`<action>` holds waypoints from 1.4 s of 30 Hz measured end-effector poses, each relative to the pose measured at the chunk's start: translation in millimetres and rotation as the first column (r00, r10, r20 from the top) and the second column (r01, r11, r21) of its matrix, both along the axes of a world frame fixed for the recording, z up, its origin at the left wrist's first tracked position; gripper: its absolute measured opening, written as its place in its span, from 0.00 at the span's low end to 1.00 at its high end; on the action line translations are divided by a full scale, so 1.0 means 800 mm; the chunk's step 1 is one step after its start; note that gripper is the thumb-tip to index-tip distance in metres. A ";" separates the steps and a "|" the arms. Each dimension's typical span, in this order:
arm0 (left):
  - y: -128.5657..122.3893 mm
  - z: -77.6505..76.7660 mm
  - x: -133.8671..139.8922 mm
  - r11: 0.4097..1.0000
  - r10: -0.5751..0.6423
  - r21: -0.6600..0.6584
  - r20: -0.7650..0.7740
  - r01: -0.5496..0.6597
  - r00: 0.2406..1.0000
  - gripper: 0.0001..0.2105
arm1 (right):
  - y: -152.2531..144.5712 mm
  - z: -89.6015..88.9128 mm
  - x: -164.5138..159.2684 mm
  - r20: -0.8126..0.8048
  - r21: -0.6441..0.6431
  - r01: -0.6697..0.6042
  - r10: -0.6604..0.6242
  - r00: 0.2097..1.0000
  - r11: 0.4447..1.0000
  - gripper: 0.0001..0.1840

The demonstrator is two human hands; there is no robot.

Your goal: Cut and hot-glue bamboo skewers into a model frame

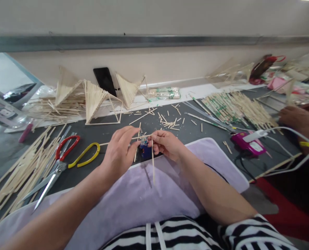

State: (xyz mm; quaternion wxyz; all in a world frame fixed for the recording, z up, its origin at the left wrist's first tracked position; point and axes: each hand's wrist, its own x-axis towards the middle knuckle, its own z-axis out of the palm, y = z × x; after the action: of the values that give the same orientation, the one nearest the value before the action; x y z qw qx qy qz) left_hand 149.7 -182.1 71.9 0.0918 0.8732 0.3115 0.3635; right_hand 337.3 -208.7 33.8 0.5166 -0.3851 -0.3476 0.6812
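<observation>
My left hand pinches a thin wooden stick that runs sideways in front of me. My right hand closes thumb and finger on the corner where this stick meets a second wooden stick, which points down toward me. Right below the fingers is a small blue object with a clear upper part; its kind is partly hidden. Another thin stick stands slanted behind my left fingertips. Left of my hands lie open scissors with one red and one yellow handle, partly on a pile of loose sticks.
Stick frames with fanned sides stand along the wall, near a black phone. Short offcuts and wrapped stick bundles lie ahead. At right are a purple plug adapter, cables and another person's hand. Purple cloth covers the near edge.
</observation>
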 end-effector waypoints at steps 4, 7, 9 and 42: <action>-0.007 -0.009 0.002 0.995 -0.099 0.022 0.098 0.097 0.990 0.11 | 0.007 0.003 0.010 -0.012 0.076 0.174 -0.173 0.985 0.982 0.10; -0.002 -0.023 0.005 0.982 -0.143 -0.113 0.079 0.151 0.987 0.10 | 0.009 0.004 0.018 0.029 0.113 0.265 -0.270 0.963 0.958 0.10; 0.003 -0.031 0.006 0.972 -0.137 -0.184 0.072 0.148 0.988 0.10 | 0.010 0.005 0.026 0.064 0.130 0.297 -0.307 0.950 0.946 0.09; -0.006 -0.031 0.010 0.443 -0.012 -0.694 0.628 0.567 0.778 0.14 | 0.000 0.004 0.005 -0.044 0.072 -0.021 0.024 0.999 0.997 0.12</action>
State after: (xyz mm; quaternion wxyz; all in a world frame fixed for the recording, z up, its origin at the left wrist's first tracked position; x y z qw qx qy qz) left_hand 158.1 -186.6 46.7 0.6592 0.6095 0.2467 0.3649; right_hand 341.6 -208.3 37.2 0.5302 -0.3470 -0.3646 0.6823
